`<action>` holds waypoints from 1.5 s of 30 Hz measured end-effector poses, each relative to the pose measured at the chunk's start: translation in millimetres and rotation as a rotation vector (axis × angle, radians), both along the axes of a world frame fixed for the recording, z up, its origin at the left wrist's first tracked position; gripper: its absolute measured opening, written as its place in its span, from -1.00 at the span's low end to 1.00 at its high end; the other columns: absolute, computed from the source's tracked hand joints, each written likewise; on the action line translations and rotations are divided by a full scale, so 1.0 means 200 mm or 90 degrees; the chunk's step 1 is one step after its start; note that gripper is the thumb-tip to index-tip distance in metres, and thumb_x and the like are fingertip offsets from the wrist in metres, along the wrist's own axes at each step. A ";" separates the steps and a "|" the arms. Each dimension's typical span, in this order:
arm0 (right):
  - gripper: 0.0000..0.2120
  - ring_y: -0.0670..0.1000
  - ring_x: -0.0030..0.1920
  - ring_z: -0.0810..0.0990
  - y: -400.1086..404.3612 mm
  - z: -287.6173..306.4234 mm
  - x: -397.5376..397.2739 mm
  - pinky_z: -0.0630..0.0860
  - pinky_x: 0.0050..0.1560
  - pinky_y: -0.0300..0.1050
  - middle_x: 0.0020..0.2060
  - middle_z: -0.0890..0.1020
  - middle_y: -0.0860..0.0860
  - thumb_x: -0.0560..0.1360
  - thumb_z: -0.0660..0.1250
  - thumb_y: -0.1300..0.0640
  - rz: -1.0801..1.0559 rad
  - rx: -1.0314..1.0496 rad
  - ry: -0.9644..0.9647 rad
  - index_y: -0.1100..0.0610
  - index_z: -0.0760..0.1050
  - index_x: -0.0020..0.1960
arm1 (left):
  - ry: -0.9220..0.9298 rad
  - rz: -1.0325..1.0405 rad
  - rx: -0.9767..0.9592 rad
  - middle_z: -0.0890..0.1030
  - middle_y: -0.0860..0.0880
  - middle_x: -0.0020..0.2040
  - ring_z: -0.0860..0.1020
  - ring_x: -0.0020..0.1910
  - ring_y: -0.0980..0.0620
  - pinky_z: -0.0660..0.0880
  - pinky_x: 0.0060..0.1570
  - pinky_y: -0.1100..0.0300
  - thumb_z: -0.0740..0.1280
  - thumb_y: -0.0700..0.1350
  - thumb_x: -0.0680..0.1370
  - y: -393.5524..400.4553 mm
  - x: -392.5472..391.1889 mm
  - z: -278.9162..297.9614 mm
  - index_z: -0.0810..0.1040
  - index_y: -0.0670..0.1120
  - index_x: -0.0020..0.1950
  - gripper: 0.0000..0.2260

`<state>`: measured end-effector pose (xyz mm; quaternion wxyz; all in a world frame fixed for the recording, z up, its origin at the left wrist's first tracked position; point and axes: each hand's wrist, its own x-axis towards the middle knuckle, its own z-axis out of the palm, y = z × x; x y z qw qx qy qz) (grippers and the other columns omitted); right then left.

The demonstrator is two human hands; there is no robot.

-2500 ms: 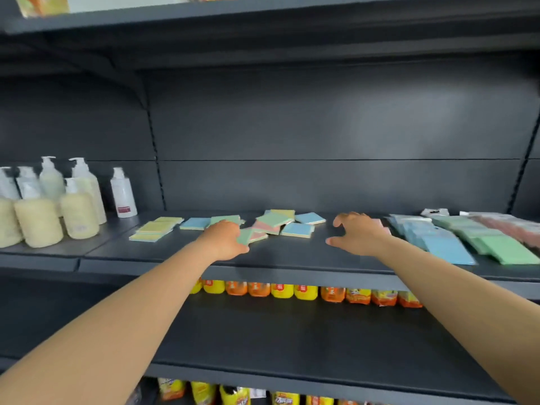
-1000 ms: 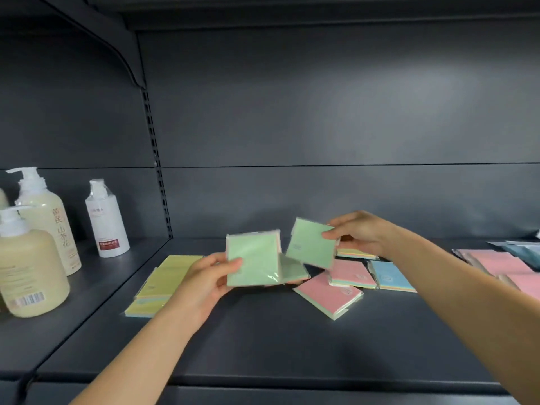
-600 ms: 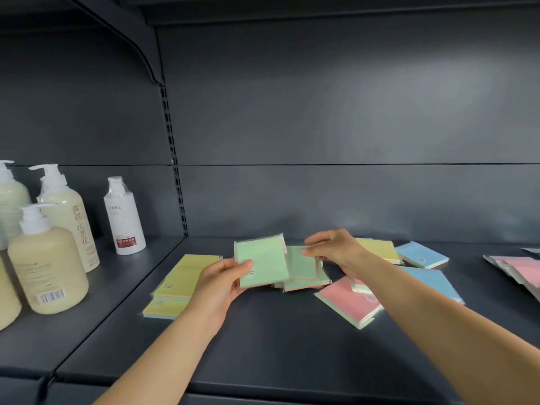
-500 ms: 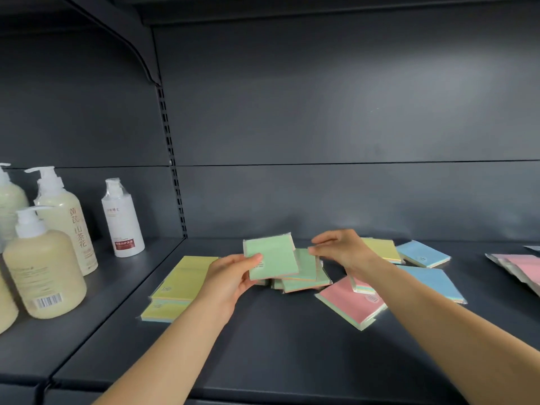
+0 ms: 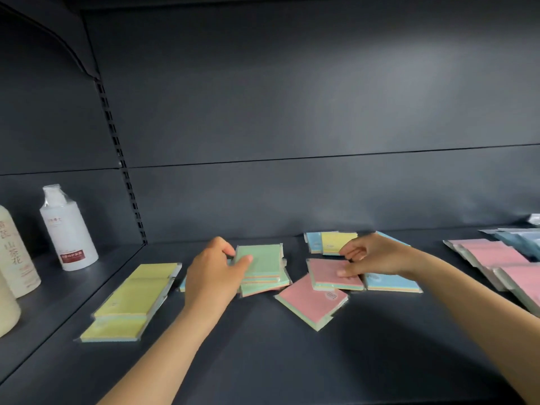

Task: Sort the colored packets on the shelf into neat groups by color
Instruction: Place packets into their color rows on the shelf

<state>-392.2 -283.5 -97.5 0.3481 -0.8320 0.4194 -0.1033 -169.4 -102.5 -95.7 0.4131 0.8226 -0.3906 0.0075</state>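
Note:
Small coloured packets lie on a dark shelf [image 5: 263,361]. My left hand [image 5: 213,276] grips the top green packet [image 5: 261,260], which rests on a green pile. My right hand [image 5: 371,255] pinches the near edge of a pink packet [image 5: 327,271] that overlaps a second pink packet [image 5: 311,304]. Yellow packets [image 5: 131,299] lie in a row at the left. A blue packet [image 5: 391,283] lies under my right wrist. A yellow packet [image 5: 336,242] and a blue one [image 5: 314,241] sit at the back.
A white bottle [image 5: 68,229] and cream pump bottles [image 5: 14,252] stand on the neighbouring shelf at the left. Larger pink packs [image 5: 496,258] and blue-grey packs [image 5: 520,238] lie at the right. The shelf's back wall rises close behind the packets.
My left hand has lowered its green packet onto the green pile. My right hand has let go of its green packet and moved right onto a pink one.

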 end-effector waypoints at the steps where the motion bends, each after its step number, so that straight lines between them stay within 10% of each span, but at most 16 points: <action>1: -0.42 -0.15 0.09 0.56 -0.01 0.01 0.00 0.43 0.15 -0.28 0.07 0.59 -0.10 0.29 0.55 -0.02 0.019 0.007 0.015 0.11 0.50 0.24 | -0.035 -0.022 -0.016 0.41 0.11 -0.32 0.46 -0.20 -0.01 0.29 -0.28 0.16 0.39 0.07 0.45 0.03 -0.05 0.00 0.44 -0.03 -0.13 -0.79; 13: -0.60 0.01 0.06 0.55 0.04 0.09 0.08 0.43 0.02 -0.19 -0.04 0.59 -0.04 0.35 0.50 0.00 0.123 0.020 0.194 0.10 0.52 0.11 | -0.130 -0.142 0.166 0.51 0.15 -0.01 0.50 -0.01 0.12 0.40 -0.13 0.26 0.27 0.35 0.40 0.08 -0.32 -0.16 0.53 0.10 0.11 -0.56; 21: -0.68 -0.04 -0.11 0.56 0.08 0.00 -0.03 0.45 -0.09 -0.22 -0.04 0.57 0.01 0.35 0.52 0.13 0.063 0.046 -0.110 0.08 0.50 0.04 | -0.051 -0.174 0.191 0.40 0.13 -0.20 0.42 -0.19 0.09 0.32 -0.29 0.22 0.37 0.26 0.37 0.06 -0.33 -0.15 0.54 0.07 0.03 -0.64; 26: -0.31 0.00 0.05 0.59 0.09 -0.06 -0.13 0.47 0.04 -0.24 0.05 0.55 0.08 0.24 0.55 0.28 0.068 0.161 -0.200 0.06 0.39 0.31 | 0.086 -0.308 0.202 0.39 0.10 -0.17 0.37 -0.27 0.16 0.31 -0.23 0.31 0.47 0.09 0.37 0.10 -0.27 -0.14 0.49 0.13 0.13 -0.63; 33: -0.64 -0.03 -0.12 0.64 0.14 -0.03 -0.18 0.52 -0.15 -0.31 -0.11 0.67 0.03 0.25 0.42 0.28 0.119 0.183 -0.197 0.22 0.57 0.05 | 0.178 -0.380 0.302 0.40 0.08 -0.12 0.37 -0.23 0.13 0.30 -0.13 0.27 0.50 0.12 0.23 0.13 -0.28 -0.07 0.39 0.10 -0.08 -0.61; 37: -0.85 -0.06 -0.22 0.61 0.18 -0.02 -0.19 0.45 -0.32 -0.36 -0.14 0.63 0.04 0.43 0.38 0.32 0.077 0.195 -0.262 0.18 0.53 -0.02 | 0.089 -0.325 0.363 0.41 0.10 0.05 0.43 -0.02 0.14 0.36 -0.13 0.30 0.49 0.17 0.32 0.12 -0.33 -0.06 0.42 0.03 0.18 -0.48; 45: -0.88 0.03 -0.18 0.63 0.30 0.02 -0.45 0.50 -0.15 -0.16 -0.15 0.68 0.12 0.44 0.38 0.33 -0.037 0.156 -0.436 0.20 0.52 -0.06 | 0.080 -0.331 0.450 0.58 0.02 0.03 0.53 0.10 0.02 0.42 0.05 0.19 0.57 0.02 0.26 0.10 -0.39 0.05 0.52 -0.05 0.11 -0.51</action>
